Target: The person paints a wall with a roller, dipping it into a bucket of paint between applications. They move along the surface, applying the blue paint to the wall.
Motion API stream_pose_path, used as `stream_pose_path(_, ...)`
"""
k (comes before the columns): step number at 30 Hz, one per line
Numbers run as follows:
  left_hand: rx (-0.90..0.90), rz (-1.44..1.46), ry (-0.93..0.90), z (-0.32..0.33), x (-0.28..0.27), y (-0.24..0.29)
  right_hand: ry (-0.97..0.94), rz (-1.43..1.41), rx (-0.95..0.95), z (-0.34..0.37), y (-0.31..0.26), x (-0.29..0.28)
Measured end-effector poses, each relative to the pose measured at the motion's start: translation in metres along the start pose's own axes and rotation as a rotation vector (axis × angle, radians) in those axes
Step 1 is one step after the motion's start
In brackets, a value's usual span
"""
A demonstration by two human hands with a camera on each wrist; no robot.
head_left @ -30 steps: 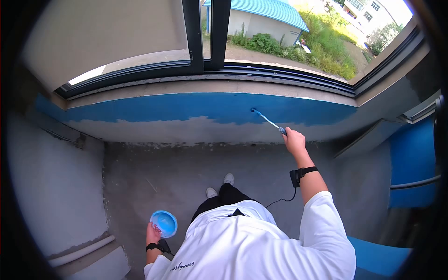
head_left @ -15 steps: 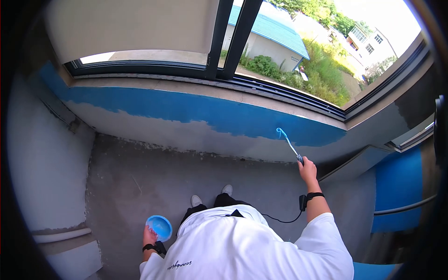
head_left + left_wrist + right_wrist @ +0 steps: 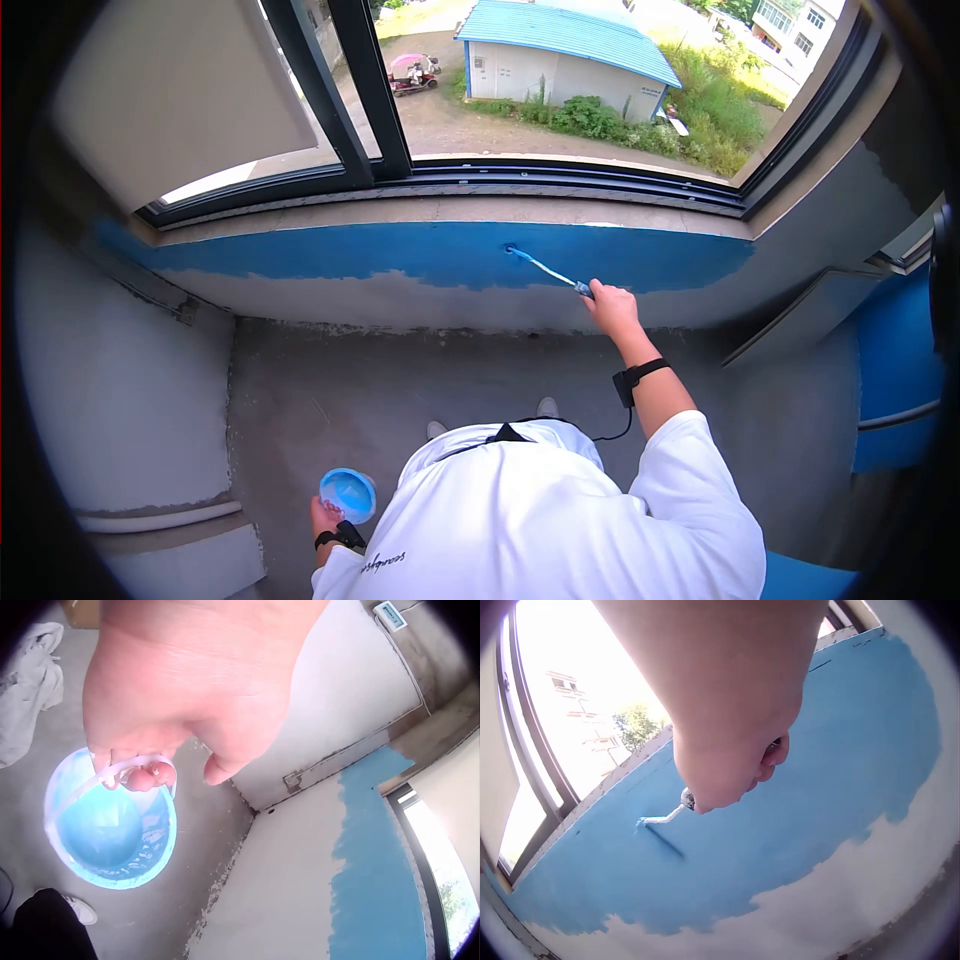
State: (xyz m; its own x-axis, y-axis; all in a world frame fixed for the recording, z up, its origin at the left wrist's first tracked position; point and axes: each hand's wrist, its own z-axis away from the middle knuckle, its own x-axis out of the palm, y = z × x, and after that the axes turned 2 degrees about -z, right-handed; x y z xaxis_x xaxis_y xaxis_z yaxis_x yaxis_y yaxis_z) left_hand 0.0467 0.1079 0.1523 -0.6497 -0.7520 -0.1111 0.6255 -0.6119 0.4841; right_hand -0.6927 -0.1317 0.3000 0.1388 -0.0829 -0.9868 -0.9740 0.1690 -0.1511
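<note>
In the head view, my right hand point(image 3: 612, 306) is stretched toward the low wall under the window and grips the handle of a paint roller point(image 3: 548, 270). The roller's white-coated wire frame runs up to its blue head, which is at the blue-painted band point(image 3: 330, 256) of the wall. My right wrist view has the hand point(image 3: 727, 765) from behind, with most of the handle hidden by it. At lower left my left hand point(image 3: 325, 516) holds a small bucket of blue paint point(image 3: 171, 840). Its fingers are hooked round the white bucket handle point(image 3: 82, 789).
A window frame point(image 3: 590, 180) and sill run above the painted band; bare grey wall point(image 3: 330, 299) lies below it. Boards lean at right, one grey point(image 3: 805, 315), one blue point(image 3: 890, 360). A pipe point(image 3: 165, 518) runs low at left. Concrete floor point(image 3: 300, 400) spreads around the feet.
The roller went down and right from the wall's upper part, then back up and left. The head view swung with it. My left hand keeps the bucket at lower left.
</note>
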Motion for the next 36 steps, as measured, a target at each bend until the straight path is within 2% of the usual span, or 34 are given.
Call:
stream_pose_path(1, 0.016, 0.025, 0.025, 0.009, 0.001, -0.007, 0.021, 0.006, -0.014, 0.004, 0.023, 0.000)
stream_pose_path(3, 0.099, 0.019, -0.081, 0.024, -0.002, -0.021, 0.032, -0.002, 0.023, 0.016, 0.073, -0.001)
stream_pose_path(7, 0.103, 0.180, 0.104, 0.090, 0.008, -0.046, -0.030, -0.164, 0.147, 0.050, 0.147, -0.017)
stream_pose_path(8, 0.067, 0.144, 0.264, 0.103, 0.007, -0.049, -0.032, -0.194, 0.166, 0.054, 0.155, -0.021)
stream_pose_path(9, 0.063, 0.168, 0.287, 0.111, -0.001, -0.054, -0.046, -0.198, 0.136, 0.056, 0.158, -0.026)
stream_pose_path(16, 0.019, 0.162, 0.255, 0.134, -0.018, -0.097, -0.060, -0.276, 0.145, 0.057, 0.135, -0.013)
stream_pose_path(22, -0.092, 0.284, 0.234, 0.088, -0.041, -0.153, -0.040, -0.217, 0.148, 0.035, 0.089, -0.008)
stream_pose_path(25, -0.097, 0.333, 0.213, 0.043, -0.078, -0.175, -0.057, -0.204, 0.081, 0.015, 0.038, -0.004)
stream_pose_path(26, -0.085, 0.323, 0.148, 0.025, -0.094, -0.185, -0.087, -0.179, 0.057, 0.008, 0.018, 0.000)
stream_pose_path(27, -0.068, 0.315, 0.077, 0.015, -0.093, -0.182, -0.110, -0.154, 0.033, -0.003, -0.004, 0.004)
stream_pose_path(28, -0.041, 0.255, 0.098, 0.010, -0.094, -0.184, -0.112, -0.137, 0.010, -0.014, -0.028, 0.011)
stream_pose_path(29, -0.077, 0.349, 0.095, -0.011, -0.104, -0.190, -0.129, -0.108, -0.010, -0.026, -0.056, 0.014)
stream_pose_path(32, -0.112, 0.383, 0.118, 0.001, -0.083, -0.166, -0.122, -0.025, -0.103, -0.061, -0.139, 0.034)
stream_pose_path(34, 0.116, 0.084, 0.079, 0.005, -0.083, -0.153, -0.153, 0.006, -0.220, -0.079, -0.188, 0.046)
stream_pose_path(35, 0.111, 0.090, 0.076, -0.002, -0.086, -0.145, -0.152, 0.012, -0.224, -0.083, -0.210, 0.048)
stream_pose_path(36, -0.024, 0.292, 0.107, -0.019, -0.089, -0.141, -0.139, 0.001, -0.241, -0.087, -0.230, 0.049)
